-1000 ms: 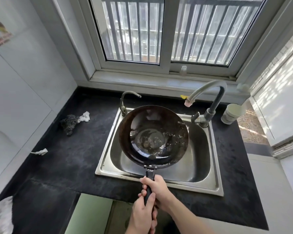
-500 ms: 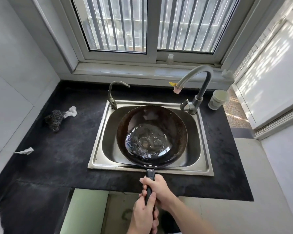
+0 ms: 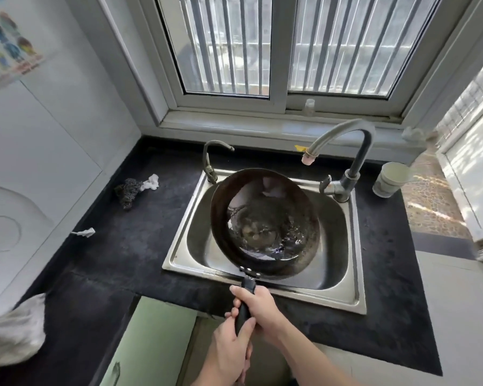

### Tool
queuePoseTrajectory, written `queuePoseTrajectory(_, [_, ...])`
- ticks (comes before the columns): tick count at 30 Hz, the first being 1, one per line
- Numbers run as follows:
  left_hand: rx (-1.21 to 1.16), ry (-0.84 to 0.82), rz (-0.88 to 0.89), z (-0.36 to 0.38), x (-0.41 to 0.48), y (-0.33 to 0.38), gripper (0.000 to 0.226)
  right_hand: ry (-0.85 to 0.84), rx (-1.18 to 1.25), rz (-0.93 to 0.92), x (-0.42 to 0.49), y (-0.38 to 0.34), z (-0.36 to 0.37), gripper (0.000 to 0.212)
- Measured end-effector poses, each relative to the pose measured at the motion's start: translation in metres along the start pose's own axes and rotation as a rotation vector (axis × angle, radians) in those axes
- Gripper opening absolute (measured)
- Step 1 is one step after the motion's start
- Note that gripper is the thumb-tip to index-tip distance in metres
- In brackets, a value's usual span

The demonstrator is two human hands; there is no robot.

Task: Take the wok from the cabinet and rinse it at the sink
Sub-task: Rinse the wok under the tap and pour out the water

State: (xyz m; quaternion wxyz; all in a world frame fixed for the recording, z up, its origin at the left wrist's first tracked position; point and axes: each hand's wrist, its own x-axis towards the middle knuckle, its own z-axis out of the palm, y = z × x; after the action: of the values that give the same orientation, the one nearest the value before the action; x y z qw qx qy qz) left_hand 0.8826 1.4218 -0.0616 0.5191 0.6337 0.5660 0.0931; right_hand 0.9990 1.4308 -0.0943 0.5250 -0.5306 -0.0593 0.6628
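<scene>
A dark round wok (image 3: 265, 221) hangs over the steel sink (image 3: 179, 246), tilted a little, with water pooled and glinting in its bottom. Its black handle (image 3: 244, 307) points toward me over the sink's front rim. My right hand (image 3: 258, 307) grips the handle close to the wok. My left hand (image 3: 229, 349) grips the handle's end just behind it. The tall curved faucet (image 3: 346, 140) stands at the sink's back right, its spout above the wok's far rim; no stream of water shows.
A small second tap (image 3: 211, 160) stands at the sink's back left. On the black counter (image 3: 123, 246) lie a dark scrubber (image 3: 127, 192) with white tissue, and a paper scrap (image 3: 84, 232). A white cup (image 3: 391, 178) sits right of the faucet. A cloth (image 3: 11, 330) lies at lower left.
The wok has tipped and shifted slightly, and the water in it has swirled toward its near side. Both hands keep the same hold on the handle. The camera view has shifted.
</scene>
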Motion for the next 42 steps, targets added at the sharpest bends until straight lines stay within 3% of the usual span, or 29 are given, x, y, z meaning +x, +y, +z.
queuePoseTrajectory(5, [0.033,0.039,-0.007,0.007,-0.004,0.009,0.017,0.002,-0.236,-0.008,0.001,-0.018,-0.004,0.021])
queuePoseTrajectory(8, [0.137,0.106,0.029,0.012,-0.006,0.013,0.011,-0.051,-0.242,0.052,-0.005,-0.023,-0.005,0.022])
queuePoseTrajectory(12, [0.287,0.176,0.104,0.018,-0.014,0.011,0.040,-0.122,-0.233,0.044,-0.008,-0.019,-0.011,0.019])
queuePoseTrajectory(15, [0.261,0.202,0.095,0.024,-0.020,0.016,0.037,-0.168,-0.235,0.016,-0.007,-0.019,-0.017,0.024])
queuePoseTrajectory(19, [-0.154,0.139,-0.141,0.035,-0.021,0.033,0.006,-0.242,-0.273,0.012,-0.008,-0.025,-0.023,0.026])
queuePoseTrajectory(23, [-0.591,0.045,-0.310,0.043,-0.026,0.039,0.047,-0.315,-0.305,-0.036,-0.014,-0.034,-0.028,0.027])
queuePoseTrajectory(25, [-0.676,0.034,-0.332,0.045,-0.029,0.042,0.050,-0.355,-0.319,-0.042,-0.014,-0.036,-0.027,0.026])
queuePoseTrajectory(30, [-0.570,0.147,-0.257,0.054,-0.029,0.039,0.048,-0.388,-0.332,-0.027,-0.013,-0.038,-0.025,0.017])
queuePoseTrajectory(34, [-0.366,0.256,-0.179,0.056,-0.026,0.026,0.047,-0.293,-0.403,-0.039,-0.018,-0.032,-0.021,0.028])
queuePoseTrajectory(37, [-0.133,0.270,-0.133,0.052,-0.027,0.018,0.051,-0.271,-0.363,-0.065,-0.017,-0.023,-0.022,0.028])
queuePoseTrajectory(42, [0.051,0.254,-0.044,0.045,-0.026,0.013,0.039,-0.275,-0.233,-0.094,-0.015,-0.019,-0.024,0.027])
